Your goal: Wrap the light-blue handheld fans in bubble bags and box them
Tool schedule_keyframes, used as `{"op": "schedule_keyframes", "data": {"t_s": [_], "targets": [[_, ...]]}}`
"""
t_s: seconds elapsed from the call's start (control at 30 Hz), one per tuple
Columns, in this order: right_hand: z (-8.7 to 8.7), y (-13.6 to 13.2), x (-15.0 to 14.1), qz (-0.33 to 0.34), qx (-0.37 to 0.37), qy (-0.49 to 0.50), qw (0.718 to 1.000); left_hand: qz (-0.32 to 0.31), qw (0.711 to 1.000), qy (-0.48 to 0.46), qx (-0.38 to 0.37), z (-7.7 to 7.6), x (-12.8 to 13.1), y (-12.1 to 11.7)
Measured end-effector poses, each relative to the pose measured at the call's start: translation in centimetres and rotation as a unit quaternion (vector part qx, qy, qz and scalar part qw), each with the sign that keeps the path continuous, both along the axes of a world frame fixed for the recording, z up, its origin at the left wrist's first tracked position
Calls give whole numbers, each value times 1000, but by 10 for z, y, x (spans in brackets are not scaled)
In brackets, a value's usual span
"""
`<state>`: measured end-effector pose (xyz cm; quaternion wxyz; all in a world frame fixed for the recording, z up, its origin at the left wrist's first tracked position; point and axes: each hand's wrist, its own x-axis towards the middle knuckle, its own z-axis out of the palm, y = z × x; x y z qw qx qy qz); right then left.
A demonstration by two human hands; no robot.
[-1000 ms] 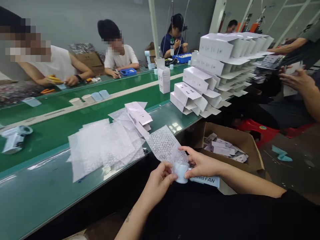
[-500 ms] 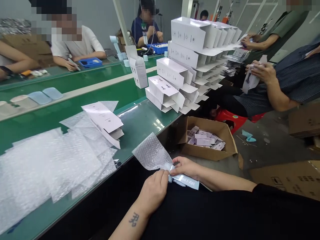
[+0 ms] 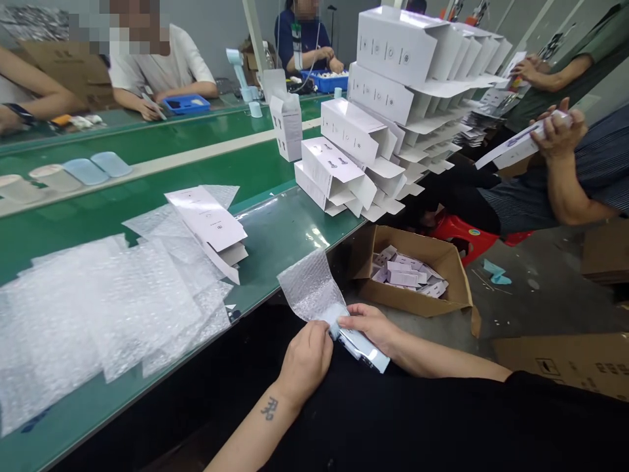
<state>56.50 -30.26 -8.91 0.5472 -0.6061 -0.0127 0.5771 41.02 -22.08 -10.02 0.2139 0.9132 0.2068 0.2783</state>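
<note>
A clear bubble-wrap bag [image 3: 312,282] stands up from my lap beside the table edge. Its lower end meets a light-blue handheld fan [image 3: 361,346] with a glossy light-blue printed leaflet along it. My right hand [image 3: 371,326] grips the fan and leaflet from above, thumb across the top. With bent fingers, my left hand [image 3: 305,354] pinches at the bag's mouth, close to the fan's end; its fingertips are partly hidden. How far the fan lies inside the bag I cannot tell.
Bubble-wrap bags [image 3: 147,295] lie spread on the green table [image 3: 268,262], under a white carton [image 3: 209,223]. Open white boxes [image 3: 388,49] are stacked farther along. A cardboard box [image 3: 417,298] of folded cartons stands on the floor. Right of it, a co-worker's hand [image 3: 560,134] holds a carton.
My view has shifted slightly. The leaflet and fan have turned in my right hand, so the printed lettering no longer faces me. The co-worker at right has tipped their carton flatter.
</note>
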Motion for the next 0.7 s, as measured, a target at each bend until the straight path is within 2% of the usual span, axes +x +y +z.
{"op": "schedule_keyframes", "data": {"t_s": [0.07,0.2,0.23,0.33,0.37,0.5,0.7], "targets": [[3,0,-2,-22,-1,33,999,-6,999,8,-38,-2,-1,-5],[2,0,-6,-32,25,56,998,-97,991,7,-90,0,3,-8],[0,-1,-6,-24,23,60,998,-88,990,5,-112,2,4,-7],[-11,-6,-4,5,-1,77,997,0,978,13,-209,5,4,-4],[-15,-9,-2,13,-7,82,996,8,972,21,-235,5,3,-3],[-29,-20,4,28,-23,87,996,-27,949,52,-310,4,-3,-5],[-38,-25,1,35,-33,58,997,-16,916,56,-397,3,0,-6]]}}
